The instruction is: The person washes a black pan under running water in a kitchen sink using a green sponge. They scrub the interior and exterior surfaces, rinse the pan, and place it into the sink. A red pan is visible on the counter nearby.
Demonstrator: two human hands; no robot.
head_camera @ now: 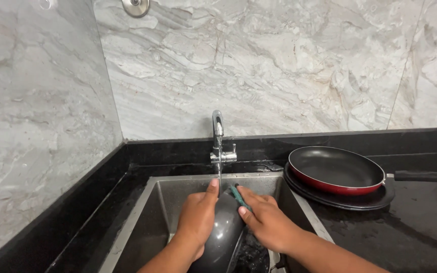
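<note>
Over the steel sink, my left hand grips the rim of a dark grey pan that is tilted on edge. My right hand presses a green scrub pad against the pan's upper edge. A thin stream of water falls from the chrome tap onto the pan between my two hands. The lower part of the pan is cut off by the bottom of the view.
A red frying pan with a black inside and a long black handle rests on a flat black griddle on the wet black counter, right of the sink. Grey marble walls rise behind and to the left.
</note>
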